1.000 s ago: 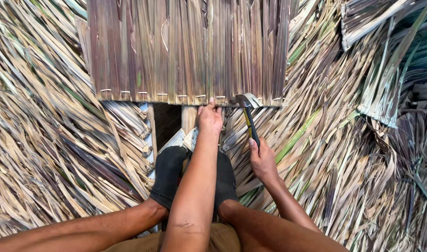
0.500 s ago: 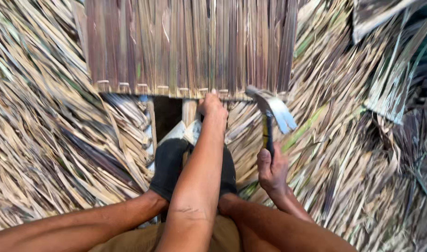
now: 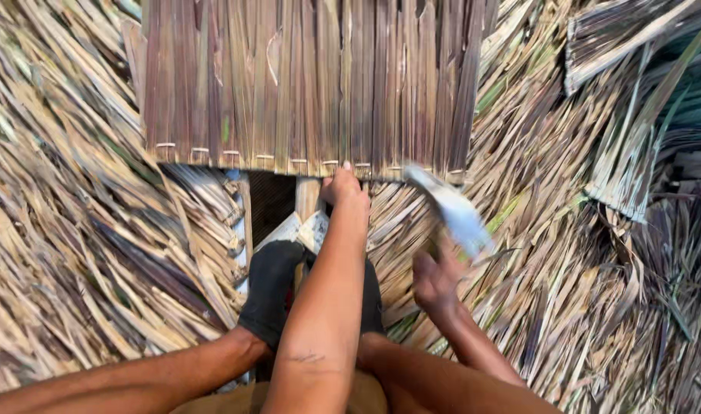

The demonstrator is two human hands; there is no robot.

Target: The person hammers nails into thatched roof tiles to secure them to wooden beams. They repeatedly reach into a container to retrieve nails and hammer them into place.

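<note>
A woven panel of dried palm leaves (image 3: 304, 84) lies ahead, its near edge stitched along a wooden strip. My left hand (image 3: 344, 192) presses on that near edge at the middle. My right hand (image 3: 435, 280) grips the handle of a knife-like blade (image 3: 451, 208), which is blurred by motion and points up-left toward the panel edge, right of my left hand. My legs and two dark-socked feet (image 3: 274, 287) sit below the panel.
Loose dried palm leaves (image 3: 74, 253) cover the ground on all sides. Another finished leaf panel (image 3: 634, 176) lies at the right, and one more (image 3: 626, 31) at the top right. A pale wooden slat (image 3: 308, 201) shows under the panel edge.
My right hand swung the blade from upright beside the left hand out to the right and tilted; it is now motion-blurred. The left hand stayed on the panel edge.
</note>
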